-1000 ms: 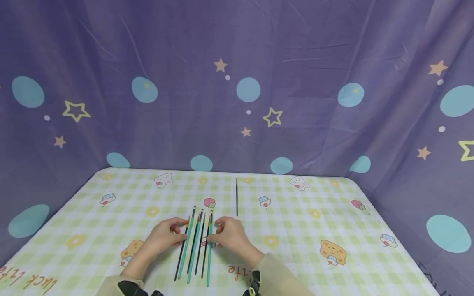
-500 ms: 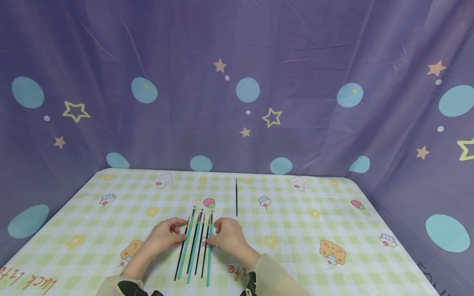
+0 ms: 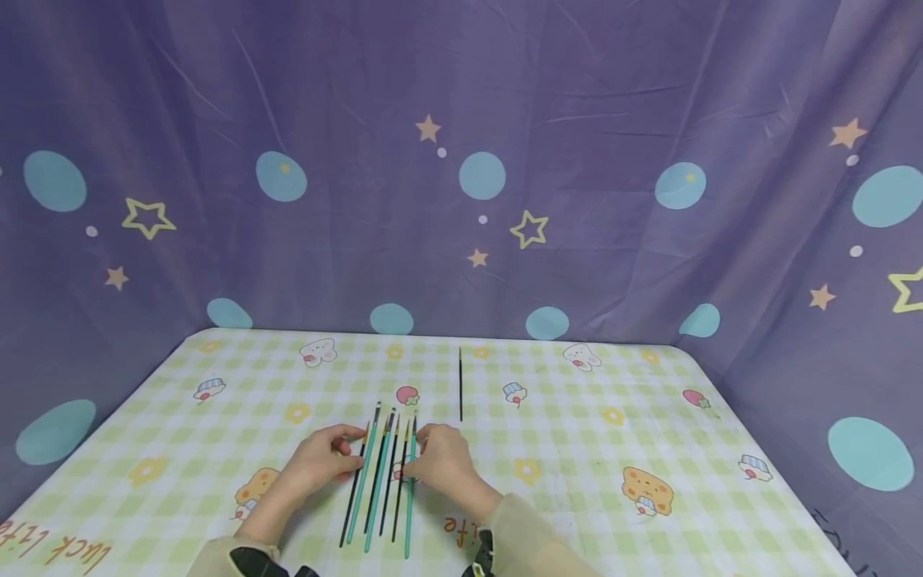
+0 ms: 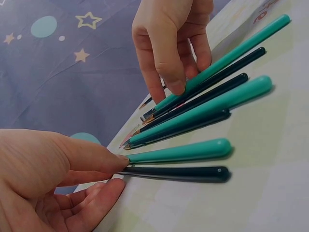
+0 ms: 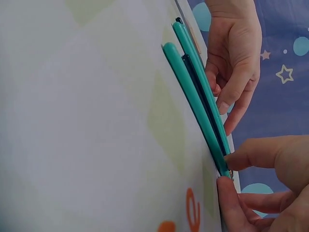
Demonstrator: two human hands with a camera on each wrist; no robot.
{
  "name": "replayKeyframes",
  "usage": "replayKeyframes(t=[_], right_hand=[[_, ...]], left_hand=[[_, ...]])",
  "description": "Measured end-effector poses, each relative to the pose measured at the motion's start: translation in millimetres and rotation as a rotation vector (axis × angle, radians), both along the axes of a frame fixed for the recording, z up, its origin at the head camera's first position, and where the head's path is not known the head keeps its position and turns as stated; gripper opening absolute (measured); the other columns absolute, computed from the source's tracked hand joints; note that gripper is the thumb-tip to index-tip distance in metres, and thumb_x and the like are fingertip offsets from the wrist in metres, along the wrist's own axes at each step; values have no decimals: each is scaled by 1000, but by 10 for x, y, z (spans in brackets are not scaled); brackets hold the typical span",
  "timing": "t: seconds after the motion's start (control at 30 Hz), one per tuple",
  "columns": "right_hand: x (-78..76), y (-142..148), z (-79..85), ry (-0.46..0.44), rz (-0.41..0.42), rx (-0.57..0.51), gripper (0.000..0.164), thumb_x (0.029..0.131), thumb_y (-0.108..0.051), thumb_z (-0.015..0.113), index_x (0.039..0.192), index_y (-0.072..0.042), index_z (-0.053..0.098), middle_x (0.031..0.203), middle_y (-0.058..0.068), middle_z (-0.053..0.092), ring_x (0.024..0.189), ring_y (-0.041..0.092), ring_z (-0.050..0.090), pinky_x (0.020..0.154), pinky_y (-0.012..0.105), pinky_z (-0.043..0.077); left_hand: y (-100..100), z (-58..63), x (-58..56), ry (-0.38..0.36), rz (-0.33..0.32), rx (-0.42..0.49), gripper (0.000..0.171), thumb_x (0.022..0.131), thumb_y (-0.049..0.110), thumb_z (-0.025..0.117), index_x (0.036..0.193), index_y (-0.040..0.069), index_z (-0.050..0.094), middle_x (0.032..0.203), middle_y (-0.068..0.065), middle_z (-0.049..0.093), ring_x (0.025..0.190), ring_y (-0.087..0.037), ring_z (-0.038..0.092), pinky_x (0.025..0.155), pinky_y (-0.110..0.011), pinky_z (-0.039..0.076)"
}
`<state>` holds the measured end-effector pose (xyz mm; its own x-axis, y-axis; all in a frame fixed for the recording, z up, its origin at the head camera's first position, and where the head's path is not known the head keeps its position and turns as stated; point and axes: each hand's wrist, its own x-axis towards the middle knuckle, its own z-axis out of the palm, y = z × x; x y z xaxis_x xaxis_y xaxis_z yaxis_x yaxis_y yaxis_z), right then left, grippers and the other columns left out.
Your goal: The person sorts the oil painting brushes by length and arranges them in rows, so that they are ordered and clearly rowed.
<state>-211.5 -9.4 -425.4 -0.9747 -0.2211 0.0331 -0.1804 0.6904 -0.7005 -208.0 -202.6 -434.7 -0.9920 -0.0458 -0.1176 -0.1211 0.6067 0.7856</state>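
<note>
Several slim paintbrushes with teal and black handles lie side by side on the checked tablecloth, bristles pointing away. My left hand (image 3: pixel 317 461) is at their left side, thumb and index fingertip at the outermost black paintbrush (image 3: pixel 348 521); in the left wrist view its thumb (image 4: pixel 96 157) also meets the neighbouring teal paintbrush (image 4: pixel 193 151). My right hand (image 3: pixel 443 457) pinches the rightmost teal paintbrush (image 3: pixel 409 517) between thumb and index finger, as the right wrist view shows. Between the hands lie more brushes, including a middle teal paintbrush (image 3: pixel 378 497). The fingers cover parts of the outer handles.
A lone black paintbrush (image 3: pixel 461 393) lies farther back, right of the group. The tablecloth (image 3: pixel 562 449) has printed bunnies, cupcakes and flowers. A purple curtain (image 3: pixel 577 264) with stars and blue ovals hangs behind the table.
The rightmost teal paintbrush has shifted slightly to the right at its bristle end and lower end, with my right hand on it. My left hand stays in place.
</note>
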Motion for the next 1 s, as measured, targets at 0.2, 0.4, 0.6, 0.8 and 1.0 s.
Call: replayKeyframes(t=[0.2, 0.4, 0.6, 0.8, 1.0], right_hand=[[-19, -44, -4, 2, -13, 46, 45, 61, -21, 82, 97, 0, 63, 81, 4, 62, 67, 14, 54, 60, 27, 47], [-22, -72, -14, 19, -23, 85, 44, 60, -17, 81, 97, 0, 64, 82, 6, 63, 73, 19, 56, 66, 30, 49], [-18, -55, -20, 10, -39, 26, 39, 60, -7, 78, 96, 1, 64, 61, -2, 53, 55, 12, 48, 51, 23, 42], [-21, -9, -35, -39, -43, -86, 36, 65, -4, 74, 98, 1, 63, 63, -3, 53, 48, 8, 50, 45, 21, 42], [1, 70, -35, -79, -37, -168, 37, 67, -3, 72, 103, 0, 63, 66, -2, 53, 44, 8, 51, 41, 19, 44]], left_hand=[[-10, -9, -2, -7, 9, -8, 44, 73, 8, 70, 116, 3, 59, 78, -6, 49, 60, -15, 49, 53, -26, 44], [-8, -6, 4, -22, 13, -4, 45, 73, 8, 70, 117, 3, 58, 79, -6, 49, 62, -15, 49, 54, -26, 45], [-3, -7, 2, -20, 13, -8, 46, 73, 8, 70, 117, 4, 58, 79, -6, 49, 62, -15, 49, 54, -26, 45], [7, -3, -6, -20, 12, -6, 47, 73, 8, 70, 118, 4, 58, 79, -6, 49, 63, -16, 48, 54, -26, 45], [8, -10, -5, -19, 9, -3, 47, 74, 8, 70, 118, 4, 58, 79, -6, 48, 63, -16, 48, 54, -26, 45]])
